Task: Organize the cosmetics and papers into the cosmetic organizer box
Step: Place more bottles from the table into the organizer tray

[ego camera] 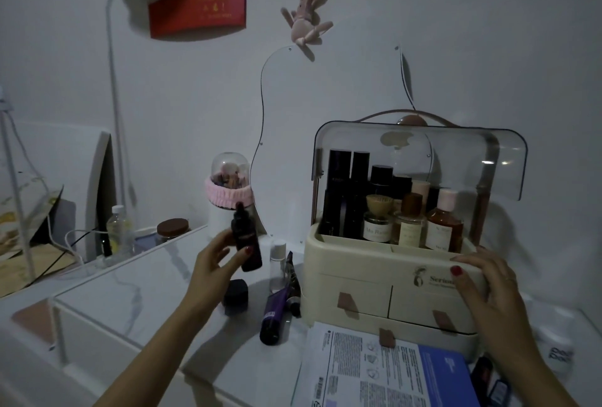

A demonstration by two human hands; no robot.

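Left hand (216, 260) raised, fingers curled in a grip; right hand (482, 289) well apart, palm down, fingers spread flat

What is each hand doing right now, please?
Left hand: closed around a dark dropper bottle.
Right hand: open, resting on the organizer box.

The left hand (215, 260) is holding a dark dropper bottle (245, 240) upright above the tabletop (136, 292), its grip closed around the glass. The right hand (488, 292) is resting open on the front right corner of the cream organizer box (358, 289), whose clear lid (456, 159) is standing raised. Printed papers (368, 370) are lying near, just in front of the drawers.
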